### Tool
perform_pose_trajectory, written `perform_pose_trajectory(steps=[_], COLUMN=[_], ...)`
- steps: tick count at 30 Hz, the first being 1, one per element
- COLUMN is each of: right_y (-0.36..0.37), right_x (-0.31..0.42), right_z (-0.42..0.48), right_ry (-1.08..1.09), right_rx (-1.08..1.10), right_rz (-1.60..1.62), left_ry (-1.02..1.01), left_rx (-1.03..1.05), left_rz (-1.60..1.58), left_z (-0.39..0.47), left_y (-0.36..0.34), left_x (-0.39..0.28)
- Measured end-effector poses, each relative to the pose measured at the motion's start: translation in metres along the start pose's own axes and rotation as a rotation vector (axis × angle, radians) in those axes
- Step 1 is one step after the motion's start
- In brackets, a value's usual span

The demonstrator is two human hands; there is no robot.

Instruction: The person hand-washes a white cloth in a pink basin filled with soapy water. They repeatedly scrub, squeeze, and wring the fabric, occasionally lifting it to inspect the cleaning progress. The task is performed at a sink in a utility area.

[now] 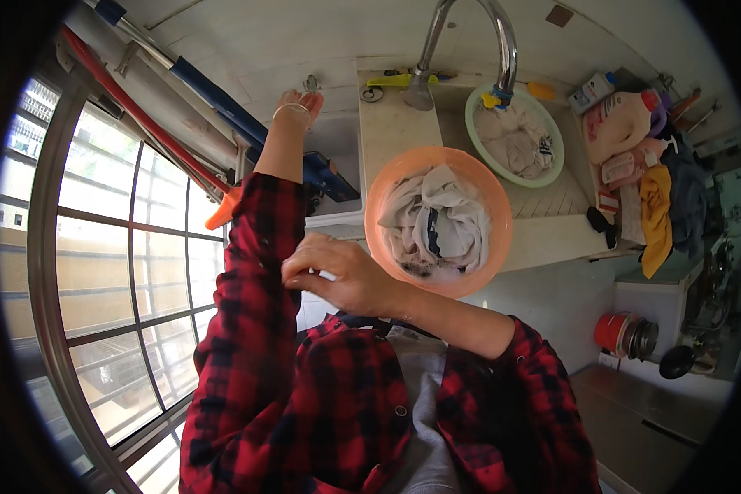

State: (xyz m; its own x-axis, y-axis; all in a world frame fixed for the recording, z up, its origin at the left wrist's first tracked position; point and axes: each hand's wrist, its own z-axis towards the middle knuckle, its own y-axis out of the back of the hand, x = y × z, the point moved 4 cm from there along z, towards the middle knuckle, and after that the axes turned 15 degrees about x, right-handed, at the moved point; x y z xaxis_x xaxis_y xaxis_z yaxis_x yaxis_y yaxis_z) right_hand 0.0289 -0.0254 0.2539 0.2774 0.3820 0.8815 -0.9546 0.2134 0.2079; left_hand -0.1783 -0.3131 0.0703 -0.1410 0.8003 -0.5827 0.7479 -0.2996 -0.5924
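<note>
My left hand (299,106) is stretched out to a small metal wall tap (310,83) above a white sink (333,136). Whether its fingers touch the tap is unclear. A pale bracelet circles that wrist. Across my front, my right hand (346,275) is curled beside the left plaid sleeve (259,247). A small white patch shows between its thumb and fingers; I cannot tell whether it is a held thing. To the right, an orange plastic basin (497,247) contains wet whitish cloth (454,197) in sudsy water, with a dark strip on the cloth.
A curved chrome faucet (505,43) rises over a pale green basin (559,145) of whitish laundry. Detergent bottles (620,123) and a yellow cloth (654,191) crowd the counter's right end. Blue and red poles (216,92) slant along the left beside a barred window (99,228).
</note>
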Motion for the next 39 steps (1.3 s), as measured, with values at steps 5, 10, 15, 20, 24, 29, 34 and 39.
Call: perform_pose_trajectory(steps=[5,10,15,20,24,29,34,39], right_y=[-0.008,-0.035,-0.025,-0.021,0.001,0.000,-0.019,-0.009], right_x=[-0.037,-0.057,-0.022,-0.006,0.023,0.033,0.055,0.045], right_z=[-0.034,-0.032,-0.025,-0.026,0.003,0.043,0.034,0.012], right_ry=[-0.228,-0.327,-0.217,-0.279,-0.172,0.027,0.105,0.070], right_rx=[-0.139,-0.267,-0.037,0.086,-0.016,-0.131,-0.095,-0.080], right_rz=[0.228,0.736,0.479,0.304,0.151,-0.282,-0.041,0.001], left_ry=[-0.030,-0.068,-0.144,-1.020,-1.248,-0.942,-0.769,-0.061], left_rx=[-0.176,-0.187,-0.171,-0.243,0.062,-0.151,-0.045,-0.149], left_rz=[-0.412,-0.584,-0.461,2.243,2.774,2.912,2.921,1.088], left_z=[0.011,0.016,0.016,-0.077,-0.082,-0.036,-0.042,-0.016], left_y=[0.001,0.014,0.002,-0.085,-0.058,-0.039,-0.044,0.005], left_x=[0.000,-0.007,-0.025,-0.008,0.012,0.037,0.033,-0.029])
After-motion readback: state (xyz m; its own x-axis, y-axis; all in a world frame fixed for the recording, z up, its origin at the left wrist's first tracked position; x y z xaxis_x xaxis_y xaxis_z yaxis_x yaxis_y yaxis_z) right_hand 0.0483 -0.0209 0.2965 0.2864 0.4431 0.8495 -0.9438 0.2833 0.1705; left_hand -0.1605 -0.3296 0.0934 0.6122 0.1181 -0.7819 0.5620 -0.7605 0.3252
